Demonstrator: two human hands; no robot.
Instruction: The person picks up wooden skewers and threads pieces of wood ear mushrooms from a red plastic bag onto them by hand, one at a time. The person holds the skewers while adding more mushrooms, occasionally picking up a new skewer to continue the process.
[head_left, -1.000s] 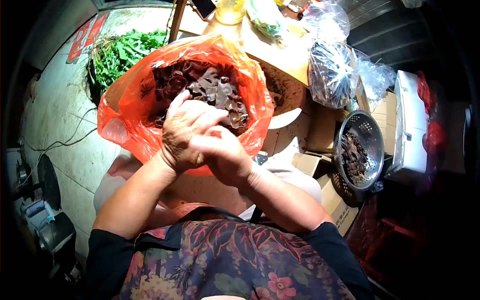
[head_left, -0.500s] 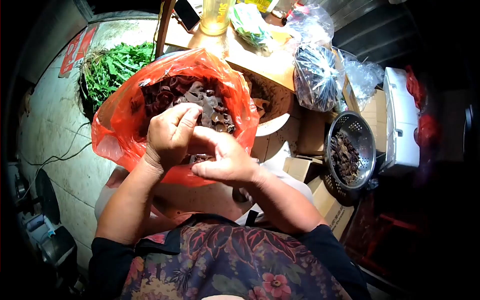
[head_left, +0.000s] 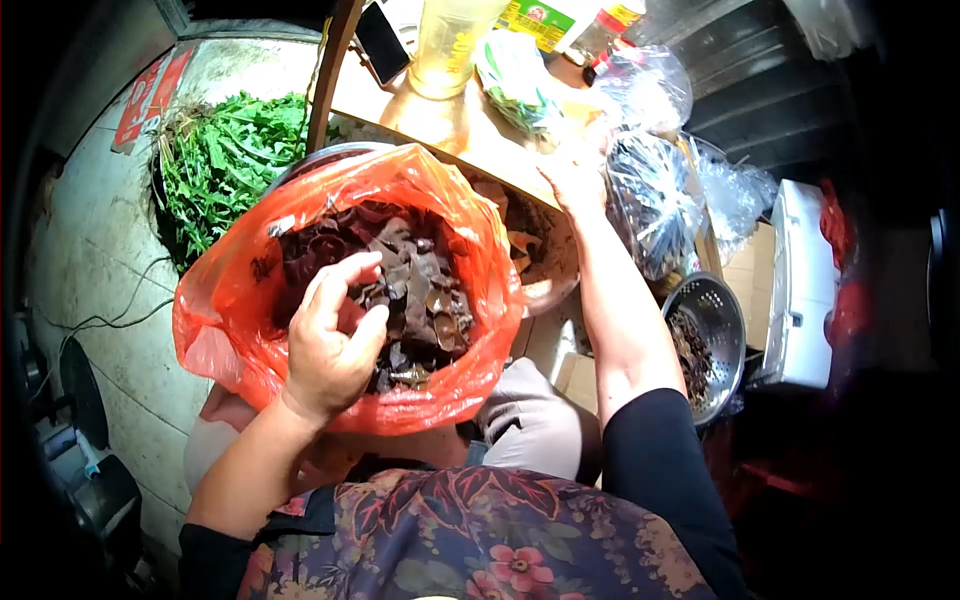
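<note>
While my left hand (head_left: 330,340) cups loosely open over the dark fungus (head_left: 420,290) in the red bag (head_left: 440,400) at eleven o'clock, I should pinch one piece lightly, my right hand (head_left: 573,180) spread at one o'clock.

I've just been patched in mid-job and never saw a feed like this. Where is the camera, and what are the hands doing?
There is no machine here: a person works with bare hands, and the single camera sits on their head, looking down, so the round lens bends the edges. The left hand is curled inside an orange plastic bag on dark mushroom-like pieces; whether it grips one is unclear. The right hand stretches out to the wooden table edge, beside a clear bag; its grip is unclear too. A metal colander with dark pieces sits at right, leafy greens at left.
</note>
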